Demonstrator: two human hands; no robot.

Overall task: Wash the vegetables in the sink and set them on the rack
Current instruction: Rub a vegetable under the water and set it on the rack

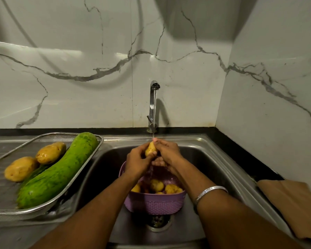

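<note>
Far left, on the steel draining board [0, 150], I see a wire-mesh rack [90, 157] holding three washed items. Two potatoes lie at its left side, the nearer potato [20, 168] touching the farther potato [50, 152]. A long green gourd [59, 169] lies diagonally just beside them, its far end resting on the rack's back corner and its near end at the front rim.

Centre, inside the steel sink [201, 155], a purple plastic basket [154, 203] sits above the drain [158, 222]. I count at least three unwashed potatoes [157, 185] in the basket, partly hidden by my forearms.

Above the basket, my left hand [136, 160] and my right hand [166, 151] are both closed around a single small potato [150, 149], left fingers wrapped over its lower left side, right fingers pressed on its upper right side. A thin stream of water [154, 112] falls from the chrome tap [153, 105] at the back edge of the sink and lands on the top of this held potato and on my right fingertips.

A silver bangle [210, 192] sits on my right wrist. Far right, a brown board [293, 205] lies on the black countertop [241, 155]; I cannot tell its material. The wall behind is veined marble tile [97, 72].
</note>
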